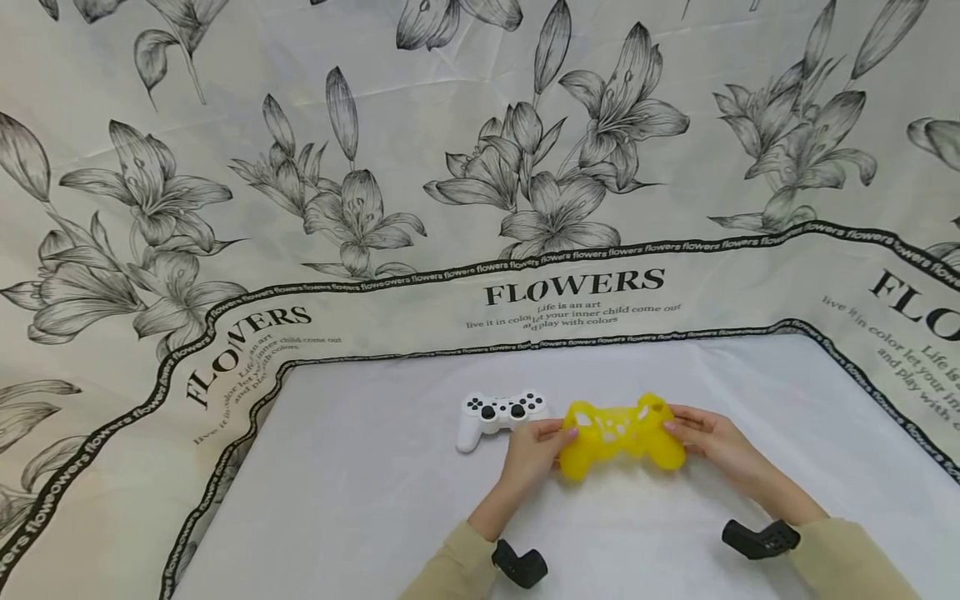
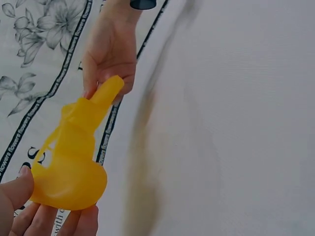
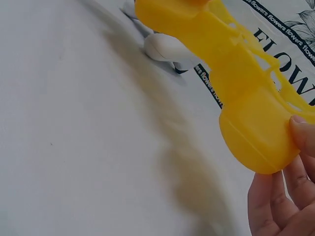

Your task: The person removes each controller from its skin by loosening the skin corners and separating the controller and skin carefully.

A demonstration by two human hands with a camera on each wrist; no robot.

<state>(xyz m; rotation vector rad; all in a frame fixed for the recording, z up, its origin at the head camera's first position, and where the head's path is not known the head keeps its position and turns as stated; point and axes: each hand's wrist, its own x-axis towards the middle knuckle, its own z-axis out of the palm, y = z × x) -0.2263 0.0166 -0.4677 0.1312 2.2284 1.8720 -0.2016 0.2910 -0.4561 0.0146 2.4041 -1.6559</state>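
Observation:
A yellow silicone controller cover [image 1: 619, 432], with cut-out holes across its face, is held up above the white table by both hands. My left hand [image 1: 529, 454] pinches its left grip end between thumb and fingers; the left wrist view shows the thumb on one side of the cover [image 2: 74, 182] and several fingers beneath. The right hand [image 1: 712, 442] pinches the other grip end, its thumb [image 3: 302, 132] on the near face. Behind the left hand, a white game controller [image 1: 491, 417] lies on the table, its right part partly hidden by that hand.
The white tabletop [image 1: 360, 467] spreads around the hands. A cloth [image 1: 570, 308] printed with flowers and lettering rises behind and at both sides. Black wrist mounts [image 1: 520, 565] sit on both forearms, by the beige sleeves.

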